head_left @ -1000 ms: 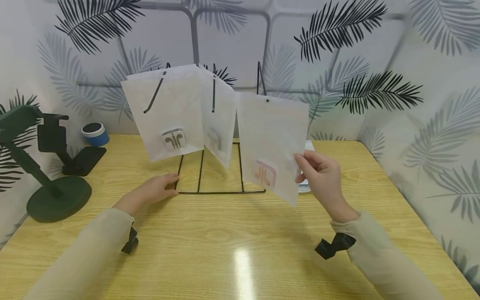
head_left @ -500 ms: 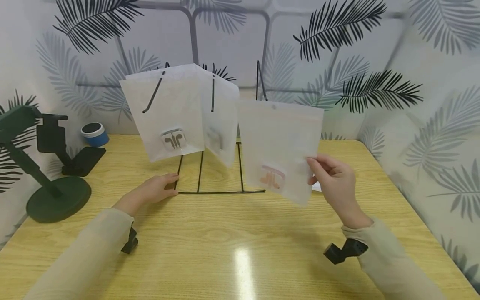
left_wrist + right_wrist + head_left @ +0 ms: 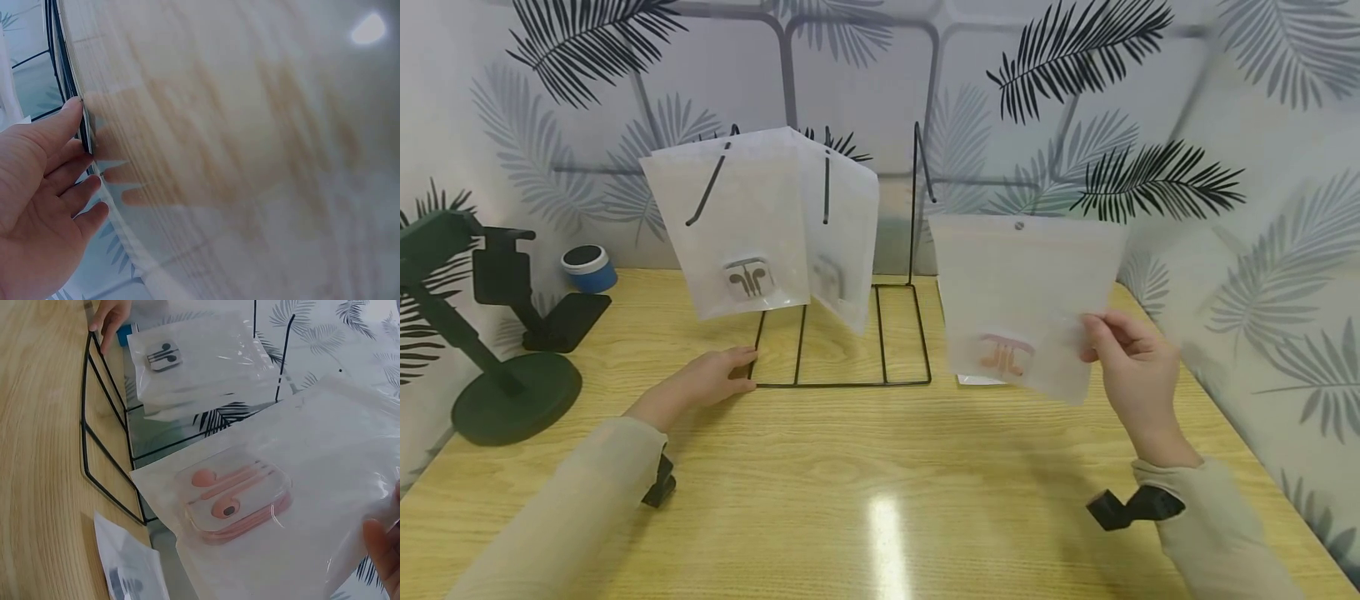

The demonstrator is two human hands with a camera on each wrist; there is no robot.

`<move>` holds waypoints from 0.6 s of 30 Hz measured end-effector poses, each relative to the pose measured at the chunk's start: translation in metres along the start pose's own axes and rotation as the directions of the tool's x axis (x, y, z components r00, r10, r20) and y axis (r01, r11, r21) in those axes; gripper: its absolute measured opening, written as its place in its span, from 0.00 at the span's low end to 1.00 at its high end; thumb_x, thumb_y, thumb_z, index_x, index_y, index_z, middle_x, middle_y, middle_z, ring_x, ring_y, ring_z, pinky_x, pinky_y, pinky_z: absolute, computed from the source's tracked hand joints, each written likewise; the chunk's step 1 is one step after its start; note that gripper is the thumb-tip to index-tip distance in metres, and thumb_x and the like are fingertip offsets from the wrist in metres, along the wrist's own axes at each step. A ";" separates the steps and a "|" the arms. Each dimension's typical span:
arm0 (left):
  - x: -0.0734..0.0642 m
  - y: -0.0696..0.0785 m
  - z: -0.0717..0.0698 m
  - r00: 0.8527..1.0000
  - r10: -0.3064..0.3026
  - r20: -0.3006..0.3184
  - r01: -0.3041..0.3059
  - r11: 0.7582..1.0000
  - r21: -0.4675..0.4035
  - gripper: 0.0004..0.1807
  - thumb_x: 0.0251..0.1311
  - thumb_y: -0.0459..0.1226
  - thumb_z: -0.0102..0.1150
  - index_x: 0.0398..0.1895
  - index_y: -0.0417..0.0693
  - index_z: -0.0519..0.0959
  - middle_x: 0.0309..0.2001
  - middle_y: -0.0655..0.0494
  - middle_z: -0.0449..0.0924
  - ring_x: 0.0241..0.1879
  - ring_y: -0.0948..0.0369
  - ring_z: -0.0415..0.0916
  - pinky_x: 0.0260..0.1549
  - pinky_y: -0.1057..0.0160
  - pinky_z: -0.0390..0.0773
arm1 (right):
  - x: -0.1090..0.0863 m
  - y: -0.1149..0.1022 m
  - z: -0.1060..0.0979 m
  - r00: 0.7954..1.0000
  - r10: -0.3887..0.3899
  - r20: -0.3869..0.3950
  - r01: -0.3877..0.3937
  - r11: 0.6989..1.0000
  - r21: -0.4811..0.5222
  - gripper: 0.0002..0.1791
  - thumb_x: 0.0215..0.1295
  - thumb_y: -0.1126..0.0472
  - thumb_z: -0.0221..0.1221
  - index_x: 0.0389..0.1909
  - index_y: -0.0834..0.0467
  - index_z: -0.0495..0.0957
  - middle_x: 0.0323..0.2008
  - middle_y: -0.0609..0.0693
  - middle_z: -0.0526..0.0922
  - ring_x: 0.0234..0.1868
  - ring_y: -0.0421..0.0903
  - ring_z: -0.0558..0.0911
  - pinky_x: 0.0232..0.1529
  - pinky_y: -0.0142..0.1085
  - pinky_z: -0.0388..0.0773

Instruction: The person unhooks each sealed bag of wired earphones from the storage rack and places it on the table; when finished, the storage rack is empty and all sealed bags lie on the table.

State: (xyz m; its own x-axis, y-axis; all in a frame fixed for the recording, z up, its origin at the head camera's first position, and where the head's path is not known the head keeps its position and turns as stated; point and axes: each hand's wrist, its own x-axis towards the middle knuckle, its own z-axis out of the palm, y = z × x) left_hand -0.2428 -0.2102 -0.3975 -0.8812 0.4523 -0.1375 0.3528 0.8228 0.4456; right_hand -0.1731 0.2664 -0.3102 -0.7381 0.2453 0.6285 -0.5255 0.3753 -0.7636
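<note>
My right hand (image 3: 1138, 379) pinches the right edge of a translucent zip bag (image 3: 1022, 292). Inside lies a small clear case of pink earphones (image 3: 234, 497); the bag's punched hole is off the hooks. A black wire display rack (image 3: 838, 385) stands on the table, and the thumb and fingers of my left hand (image 3: 696, 387) hold its front left corner of the base. Similar bags (image 3: 730, 217) with dark earphones hang on its left hook, and another bag (image 3: 842, 225) hangs angled on the middle hook. The right hook (image 3: 927, 167) carries nothing.
Another bag (image 3: 128, 556) lies on the wooden table (image 3: 820, 483), mostly behind the held bag in the head view. To the left stand a dark green stand (image 3: 520, 400), a black phone holder (image 3: 565, 321) and a blue jar (image 3: 591, 271). Patterned fabric covers the back.
My right hand has drawn the bag of pink earphones off the right hook and moved it right. The left hand has stayed at the rack's corner.
</note>
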 end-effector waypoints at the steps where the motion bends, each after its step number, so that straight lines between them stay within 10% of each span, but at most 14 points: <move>1: 0.000 0.000 0.000 1.000 -0.001 -0.001 0.001 1.000 -0.001 0.32 0.64 0.38 0.54 0.66 0.30 0.58 0.66 0.33 0.53 0.64 0.39 0.50 0.60 0.43 0.54 | 0.001 0.001 -0.003 1.000 0.000 -0.010 0.000 1.000 -0.006 0.06 0.59 0.72 0.58 0.32 0.73 0.81 0.17 0.41 0.80 0.15 0.35 0.76 0.23 0.22 0.75; 18: 0.000 0.000 -0.001 1.000 0.009 0.003 -0.009 1.000 0.001 0.31 0.64 0.38 0.53 0.65 0.29 0.58 0.65 0.32 0.53 0.64 0.38 0.50 0.60 0.43 0.54 | 0.028 0.030 -0.060 0.973 0.141 -0.183 -0.171 0.972 -0.160 0.05 0.60 0.65 0.60 0.33 0.61 0.82 0.19 0.38 0.79 0.17 0.33 0.76 0.23 0.20 0.75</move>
State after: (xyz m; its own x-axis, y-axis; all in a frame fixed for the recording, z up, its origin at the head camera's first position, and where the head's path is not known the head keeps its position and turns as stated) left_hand -0.2430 -0.2103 -0.3967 -0.8769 0.4610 -0.1362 0.3613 0.8189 0.4460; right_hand -0.1844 0.3387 -0.3066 -0.7147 0.4556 0.5307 -0.3163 0.4662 -0.8262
